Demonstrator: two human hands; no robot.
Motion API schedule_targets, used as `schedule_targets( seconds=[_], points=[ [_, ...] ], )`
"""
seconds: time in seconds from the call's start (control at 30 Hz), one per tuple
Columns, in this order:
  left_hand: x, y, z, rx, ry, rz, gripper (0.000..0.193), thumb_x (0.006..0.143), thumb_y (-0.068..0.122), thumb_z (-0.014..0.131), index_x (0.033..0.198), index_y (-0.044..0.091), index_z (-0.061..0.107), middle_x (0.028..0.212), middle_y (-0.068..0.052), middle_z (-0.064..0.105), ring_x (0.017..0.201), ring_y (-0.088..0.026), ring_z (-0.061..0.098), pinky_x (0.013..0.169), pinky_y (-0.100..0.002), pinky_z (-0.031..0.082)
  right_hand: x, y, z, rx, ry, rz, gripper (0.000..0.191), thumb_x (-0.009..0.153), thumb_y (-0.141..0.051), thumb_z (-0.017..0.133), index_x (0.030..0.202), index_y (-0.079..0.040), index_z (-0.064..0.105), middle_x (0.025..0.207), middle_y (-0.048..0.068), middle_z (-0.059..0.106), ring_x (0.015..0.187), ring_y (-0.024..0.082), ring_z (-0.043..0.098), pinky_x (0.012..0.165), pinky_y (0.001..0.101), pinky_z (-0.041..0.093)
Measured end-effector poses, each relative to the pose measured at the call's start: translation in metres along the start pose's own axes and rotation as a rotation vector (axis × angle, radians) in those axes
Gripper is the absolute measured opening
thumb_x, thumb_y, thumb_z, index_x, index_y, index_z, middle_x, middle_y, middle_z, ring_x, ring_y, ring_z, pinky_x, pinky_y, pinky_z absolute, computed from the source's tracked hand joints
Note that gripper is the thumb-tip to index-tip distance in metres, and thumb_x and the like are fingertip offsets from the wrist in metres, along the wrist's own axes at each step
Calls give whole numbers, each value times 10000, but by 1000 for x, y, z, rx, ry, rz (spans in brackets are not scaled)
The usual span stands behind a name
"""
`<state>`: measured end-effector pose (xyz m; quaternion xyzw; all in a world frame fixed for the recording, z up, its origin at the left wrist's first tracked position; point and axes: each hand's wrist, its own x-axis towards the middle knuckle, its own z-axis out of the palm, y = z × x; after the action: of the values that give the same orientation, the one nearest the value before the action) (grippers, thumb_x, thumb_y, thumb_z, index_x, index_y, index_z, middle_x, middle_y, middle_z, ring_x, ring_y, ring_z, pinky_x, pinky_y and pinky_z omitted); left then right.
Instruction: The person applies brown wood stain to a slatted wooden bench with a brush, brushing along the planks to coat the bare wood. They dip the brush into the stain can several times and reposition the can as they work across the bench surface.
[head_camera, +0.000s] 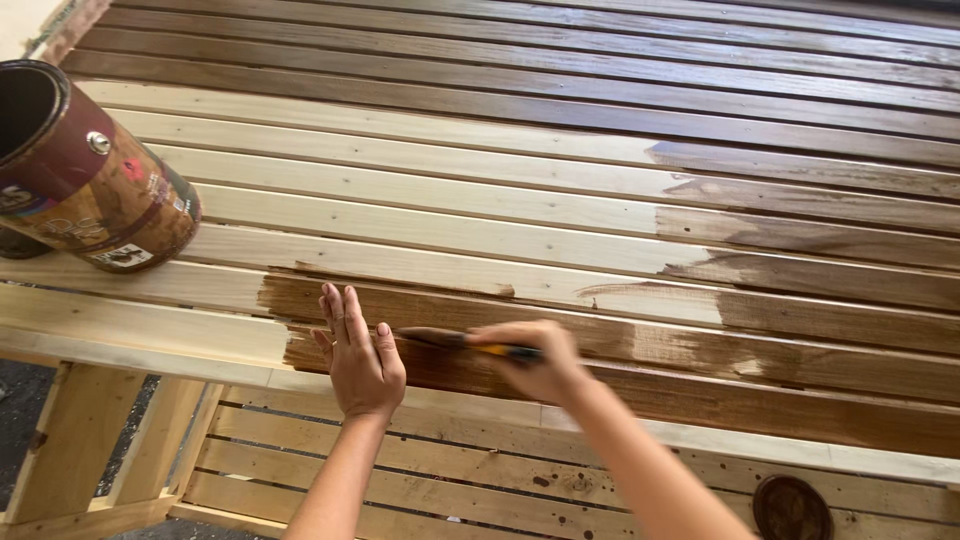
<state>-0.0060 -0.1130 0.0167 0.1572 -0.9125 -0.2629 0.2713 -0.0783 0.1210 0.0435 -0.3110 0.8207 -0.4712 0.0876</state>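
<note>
The left hand (358, 355) lies flat and open, palm down, fingers together and pointing toward the top of the frame, on the near slats of a slatted wooden tabletop (420, 190) in the lower centre of the frame. Just to its right, the right hand (535, 358) is closed around the yellow-and-black handle of a paintbrush (470, 343); the brush lies nearly level, its dark bristles pointing left and touching the slat right beside the left thumb. The slat under the brush is wet dark brown, as is the one above it. Stain covers the slats along the top of the frame and the right-hand part of the middle slats; the middle and left of those slats is bare pale wood, with a ragged edge where the colours meet.

At the upper left of the frame an open stain can (85, 175) stands on the bare slats, its label smeared brown and its inside dark. Below the tabletop edge, in the lower part of the frame, a lower slatted shelf (450, 490) of bare wood shows, with a round dark lid (792, 508) lying on it at the lower right. A pale wooden leg (70, 440) stands at the lower left
</note>
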Motion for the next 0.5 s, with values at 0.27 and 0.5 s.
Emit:
schedule_targets(
  seconds=[0.27, 0.5],
  points=[
    [-8, -5, -2, -103, 154, 5, 637, 1084, 361, 271, 1607, 3, 214, 1705, -211, 151, 1597, -368, 112, 1252, -596, -22, 58, -55, 57, -67, -35, 27, 330, 790, -169, 838, 1056, -355, 780, 1102, -63, 780, 981, 149, 758, 857, 297, 614],
    [0, -5, 4, 84, 2, -91, 721, 933, 252, 496, 1580, 32, 267, 1635, -192, 294, 1496, -331, 295, 1185, -635, 154, -95, 54, -101, 101, 117, -42, 300, 807, -77, 788, 1095, -154, 767, 925, 83, 821, 580, 117, 695, 463, 190, 569]
  ],
)
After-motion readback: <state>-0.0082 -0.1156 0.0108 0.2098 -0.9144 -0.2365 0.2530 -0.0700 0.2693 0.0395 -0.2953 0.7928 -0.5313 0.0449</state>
